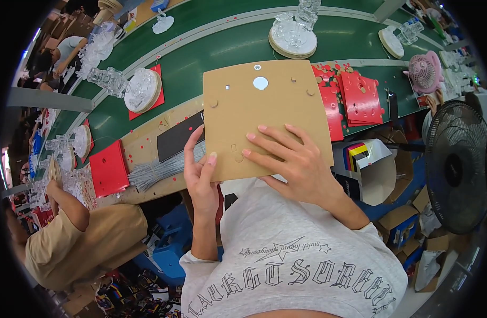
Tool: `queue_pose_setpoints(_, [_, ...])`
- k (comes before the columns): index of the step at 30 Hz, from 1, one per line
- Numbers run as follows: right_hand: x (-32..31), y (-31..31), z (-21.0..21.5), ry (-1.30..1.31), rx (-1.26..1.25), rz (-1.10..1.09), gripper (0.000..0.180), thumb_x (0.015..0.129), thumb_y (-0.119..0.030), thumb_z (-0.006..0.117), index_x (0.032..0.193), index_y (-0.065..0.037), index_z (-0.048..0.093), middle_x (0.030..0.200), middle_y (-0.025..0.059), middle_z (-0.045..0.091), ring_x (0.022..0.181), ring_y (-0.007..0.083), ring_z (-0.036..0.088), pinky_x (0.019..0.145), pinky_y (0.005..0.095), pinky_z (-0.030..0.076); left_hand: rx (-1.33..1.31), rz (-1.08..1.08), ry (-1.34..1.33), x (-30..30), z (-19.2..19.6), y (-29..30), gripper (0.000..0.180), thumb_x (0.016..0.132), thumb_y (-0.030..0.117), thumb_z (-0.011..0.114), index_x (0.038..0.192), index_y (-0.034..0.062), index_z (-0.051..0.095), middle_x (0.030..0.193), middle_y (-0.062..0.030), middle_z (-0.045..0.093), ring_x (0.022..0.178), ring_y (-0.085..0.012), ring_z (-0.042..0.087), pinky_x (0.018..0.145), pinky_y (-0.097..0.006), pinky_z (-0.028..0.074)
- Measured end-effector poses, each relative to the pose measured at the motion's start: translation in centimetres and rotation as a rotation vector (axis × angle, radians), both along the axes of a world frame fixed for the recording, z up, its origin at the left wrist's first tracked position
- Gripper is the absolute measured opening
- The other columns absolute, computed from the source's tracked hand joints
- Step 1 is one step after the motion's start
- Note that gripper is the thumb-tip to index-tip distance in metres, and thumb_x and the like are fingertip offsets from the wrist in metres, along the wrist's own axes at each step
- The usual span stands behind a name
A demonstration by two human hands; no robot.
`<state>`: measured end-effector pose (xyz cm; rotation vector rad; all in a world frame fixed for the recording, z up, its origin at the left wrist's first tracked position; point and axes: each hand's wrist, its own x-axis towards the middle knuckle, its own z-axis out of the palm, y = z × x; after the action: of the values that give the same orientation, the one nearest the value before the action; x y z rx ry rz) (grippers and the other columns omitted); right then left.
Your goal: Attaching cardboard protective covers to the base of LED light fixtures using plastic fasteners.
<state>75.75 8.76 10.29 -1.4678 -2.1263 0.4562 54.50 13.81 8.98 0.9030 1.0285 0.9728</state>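
Observation:
A square brown cardboard sheet (264, 111) is held up in front of me, with a round hole near its far edge and several small die-cut marks. My left hand (200, 172) grips its near left corner, thumb on top and the other fingers at the edge or beneath. Across the near right part of the sheet lies my right hand (288, 159), its fingers spread flat on the surface. Left of the sheet, a bundle of thin grey wire ties (158, 172) and a black sheet (174, 139) rest on the bench.
Red die-cut sheets (362, 98) lie beyond on the right, and a red stack (109, 168) at left. Clear plastic parts stand on round bases (294, 42) along the green conveyor (227, 40). A black fan (458, 167) is at right; a co-worker (89, 238) sits at left.

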Motion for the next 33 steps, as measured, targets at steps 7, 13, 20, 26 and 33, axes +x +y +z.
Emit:
queue_pose_setpoints(7, [0.3, 0.2, -0.1, 0.013, 0.011, -0.034, 0.063, 0.072, -0.023, 0.083, 0.133, -0.022, 0.068, 0.147, 0.0012, 0.059, 0.138, 0.0242, 0.052, 0.111, 0.0505, 0.041, 0.171, 0.078, 0.100, 0.7, -0.1, -0.3, 0.064, 0.093, -0.002, 0.059, 0.151, 0.0011, 0.034, 0.111, -0.0218, 0.073, 0.099, -0.0164, 0.070, 0.085, -0.025, 0.053])
queue_pose_setpoints(13, [0.7, 0.2, -0.3, 0.008, 0.008, -0.028, 0.058, 0.077, -0.023, 0.078, 0.134, -0.020, 0.066, 0.146, 0.0023, 0.058, 0.138, 0.0228, 0.050, 0.114, 0.0509, 0.038, 0.246, 0.058, 0.163, 0.6, -0.9, -0.4, 0.061, 0.094, -0.001, 0.061, 0.149, -0.0013, 0.035, 0.110, -0.0222, 0.073, 0.101, -0.0161, 0.069, 0.092, -0.026, 0.050])
queue_pose_setpoints(20, [1.2, 0.0, -0.4, -0.012, 0.005, 0.002, 0.056, 0.077, -0.023, 0.078, 0.132, -0.020, 0.068, 0.146, 0.0009, 0.059, 0.138, 0.0222, 0.051, 0.115, 0.0500, 0.038, 0.239, -0.110, 0.220, -0.3, -1.7, 0.6, 0.033, 0.087, -0.003, 0.067, 0.120, 0.0002, 0.070, 0.127, -0.0133, 0.062, 0.111, -0.0158, 0.061, 0.091, -0.027, 0.049])
queue_pose_setpoints(26, [1.6, 0.5, -0.5, -0.011, 0.006, 0.030, 0.055, 0.076, -0.024, 0.080, 0.129, -0.019, 0.069, 0.144, 0.0022, 0.059, 0.137, 0.0237, 0.051, 0.111, 0.0487, 0.041, 0.917, -0.132, 0.980, 0.3, 0.5, 1.5, 0.034, 0.080, 0.002, 0.073, 0.112, 0.0141, 0.078, 0.146, -0.0212, 0.053, 0.128, -0.0385, 0.057, 0.110, -0.048, 0.037])
queue_pose_setpoints(33, [-0.3, -3.2, -3.6, 0.354, 0.166, 0.388, 0.019, 0.081, -0.017, 0.077, 0.084, 0.000, 0.069, 0.097, 0.0065, 0.069, 0.088, 0.0262, 0.069, 0.078, 0.0398, 0.057, 0.832, -0.264, 0.916, 2.9, 1.0, 1.4, 0.043, 0.079, 0.009, 0.078, 0.122, 0.0117, 0.074, 0.140, -0.0114, 0.064, 0.141, -0.0361, 0.050, 0.117, -0.060, 0.028])
